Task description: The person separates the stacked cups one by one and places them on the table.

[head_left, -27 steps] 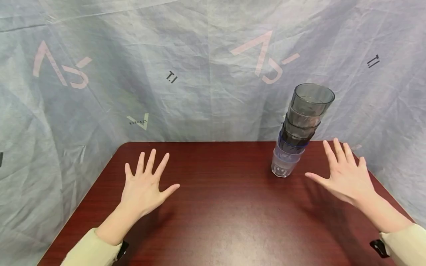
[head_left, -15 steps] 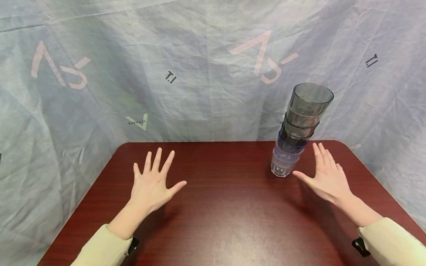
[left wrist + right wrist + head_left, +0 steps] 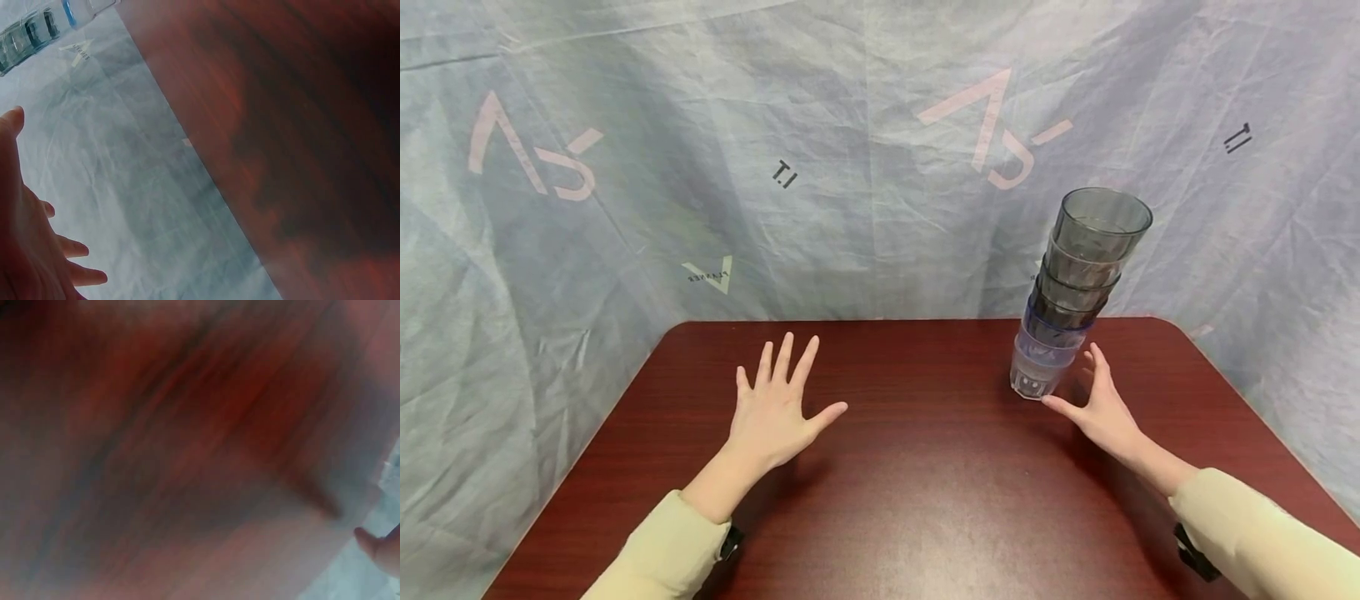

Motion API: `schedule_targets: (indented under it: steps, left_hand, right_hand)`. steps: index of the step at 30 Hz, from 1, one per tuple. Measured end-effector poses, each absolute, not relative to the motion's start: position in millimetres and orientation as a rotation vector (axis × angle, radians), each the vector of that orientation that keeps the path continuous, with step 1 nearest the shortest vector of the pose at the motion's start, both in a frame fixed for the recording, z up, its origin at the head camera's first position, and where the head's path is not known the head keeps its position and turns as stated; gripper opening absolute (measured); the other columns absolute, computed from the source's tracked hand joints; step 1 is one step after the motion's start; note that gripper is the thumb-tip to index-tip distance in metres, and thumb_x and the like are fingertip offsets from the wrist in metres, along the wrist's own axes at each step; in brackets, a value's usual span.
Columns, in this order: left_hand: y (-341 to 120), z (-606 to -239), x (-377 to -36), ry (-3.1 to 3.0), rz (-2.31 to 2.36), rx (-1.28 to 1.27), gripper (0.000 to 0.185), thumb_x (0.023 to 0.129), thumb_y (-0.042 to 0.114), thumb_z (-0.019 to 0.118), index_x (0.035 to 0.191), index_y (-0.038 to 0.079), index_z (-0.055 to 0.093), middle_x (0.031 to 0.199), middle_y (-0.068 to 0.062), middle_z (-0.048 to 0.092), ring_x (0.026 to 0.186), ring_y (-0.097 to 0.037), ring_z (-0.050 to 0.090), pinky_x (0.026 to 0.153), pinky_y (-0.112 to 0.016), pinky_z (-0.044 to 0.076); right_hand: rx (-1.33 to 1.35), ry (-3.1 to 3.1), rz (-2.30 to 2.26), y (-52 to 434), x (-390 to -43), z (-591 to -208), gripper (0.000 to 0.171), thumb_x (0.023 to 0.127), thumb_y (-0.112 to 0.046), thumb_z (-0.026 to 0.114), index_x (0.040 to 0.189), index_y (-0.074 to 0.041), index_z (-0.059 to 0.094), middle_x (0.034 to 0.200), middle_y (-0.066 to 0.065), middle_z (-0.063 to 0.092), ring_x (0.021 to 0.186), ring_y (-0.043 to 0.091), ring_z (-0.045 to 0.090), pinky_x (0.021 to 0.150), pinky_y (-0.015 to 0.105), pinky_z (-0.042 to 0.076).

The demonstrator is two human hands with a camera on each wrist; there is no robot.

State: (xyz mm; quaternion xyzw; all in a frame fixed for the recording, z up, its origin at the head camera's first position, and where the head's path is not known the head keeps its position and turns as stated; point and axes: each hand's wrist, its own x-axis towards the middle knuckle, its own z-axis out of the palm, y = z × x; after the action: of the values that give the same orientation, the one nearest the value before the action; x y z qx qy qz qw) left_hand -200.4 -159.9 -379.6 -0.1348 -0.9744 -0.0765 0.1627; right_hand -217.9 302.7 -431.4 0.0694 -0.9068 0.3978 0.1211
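A tall stack of nested clear tumblers [image 3: 1067, 283] stands on the table at the right in the head view, smoky grey at the top, a blue rim lower down, clear at the base. Close beside its right lower side is my right hand [image 3: 1107, 417], thumb tip at the base and fingers reaching along the far right side, spread apart. My left hand [image 3: 771, 421] hovers over the left half of the table, fingers spread, holding nothing. The left wrist view catches part of the tumblers [image 3: 44, 28] at its top left; the right wrist view is blurred, with my thumb [image 3: 384, 550] at the edge.
The dark red wooden table [image 3: 925, 483] has a rounded far edge. Behind it and along both sides hangs a wrinkled grey cloth [image 3: 850, 167] with printed letters and marks.
My right hand has moved left to the base of the tumbler stack, its fingers bending slightly. My left hand has drifted right, fingers still spread. The tumblers have stayed put.
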Motion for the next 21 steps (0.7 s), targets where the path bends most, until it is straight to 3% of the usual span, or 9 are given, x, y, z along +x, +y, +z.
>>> schedule_targets:
  steps: [3, 7, 14, 21]
  left_hand:
    - [-153.6, -379.9, -202.9, -2.781, -0.227, -0.406, 0.097, 0.08, 0.086, 0.033, 0.156, 0.036, 0.0, 0.161, -0.01, 0.009, 0.145, -0.038, 0.006, 0.103, -0.072, 0.01]
    - [-145.4, -378.0, -205.7, -2.776, -0.241, -0.437, 0.096, 0.081, 0.085, 0.034, 0.156, 0.036, 0.0, 0.161, -0.009, 0.009, 0.146, -0.036, 0.005, 0.104, -0.071, 0.009]
    - [-130.9, -368.6, -214.7, -2.756, -0.258, -0.49, 0.095, 0.081, 0.085, 0.034, 0.156, 0.036, 0.0, 0.162, -0.007, 0.008, 0.146, -0.035, 0.009, 0.106, -0.069, 0.009]
    - [-108.5, -349.7, -230.6, -2.761, -0.283, -0.539, 0.097, 0.081, 0.086, 0.029, 0.156, 0.035, -0.002, 0.162, -0.004, 0.004, 0.146, -0.033, 0.007, 0.107, -0.068, 0.009]
  right_hand:
    - [0.305, -2.599, 1.243, 306.2, -223.5, -439.7, 0.114, 0.082, -0.017, 0.08, 0.153, -0.006, -0.008, 0.148, 0.034, 0.018, 0.127, 0.057, 0.032, 0.098, 0.067, 0.027]
    - [0.348, -2.578, 1.255, 306.6, -229.2, -449.0, 0.111, 0.08, -0.013, 0.082, 0.152, -0.007, -0.001, 0.143, 0.033, 0.029, 0.125, 0.054, 0.039, 0.097, 0.065, 0.03]
    - [0.311, -2.541, 1.224, 295.0, -232.0, -463.7, 0.1, 0.079, -0.013, 0.082, 0.147, 0.0, 0.01, 0.131, 0.03, 0.047, 0.119, 0.043, 0.05, 0.095, 0.048, 0.032]
    - [0.181, -2.623, 1.202, 286.6, -236.6, -466.7, 0.095, 0.088, -0.029, 0.074, 0.149, -0.006, 0.006, 0.139, 0.029, 0.043, 0.129, 0.043, 0.04, 0.099, 0.057, 0.03]
